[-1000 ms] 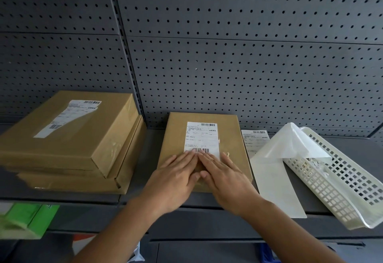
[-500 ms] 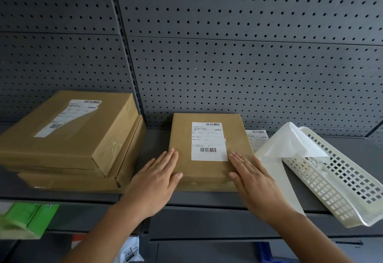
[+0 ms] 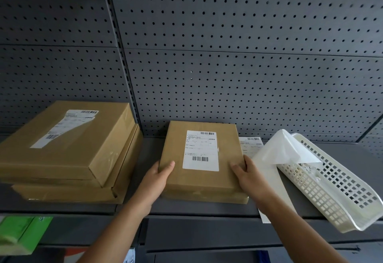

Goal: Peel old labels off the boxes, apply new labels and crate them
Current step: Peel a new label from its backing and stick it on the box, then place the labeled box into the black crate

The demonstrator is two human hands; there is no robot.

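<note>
A flat brown cardboard box (image 3: pixel 176 142) lies on the grey shelf (image 3: pixel 149 159) in the middle, with a white barcode label (image 3: pixel 201 150) stuck flat on its top. My left hand (image 3: pixel 157 177) grips the box's left edge, thumb on top. My right hand (image 3: pixel 246 173) grips its right edge the same way. Left of it stands a stack of two larger brown boxes (image 3: pixel 68 142); the upper one carries a label (image 3: pixel 64 128) whose lower right part is gone.
A white perforated plastic basket (image 3: pixel 331 184) lies at the right with paper scraps inside. A white label backing sheet (image 3: pixel 277 152) curls over its rim, and a label sheet (image 3: pixel 249 144) lies behind it. Grey pegboard (image 3: pixel 228 55) backs the shelf. A green pack (image 3: pixel 22 231) sits lower left.
My hands went from pressing on the label's lower part to spreading outward, and now grip the box's left and right edges. The box sits slightly further right.
</note>
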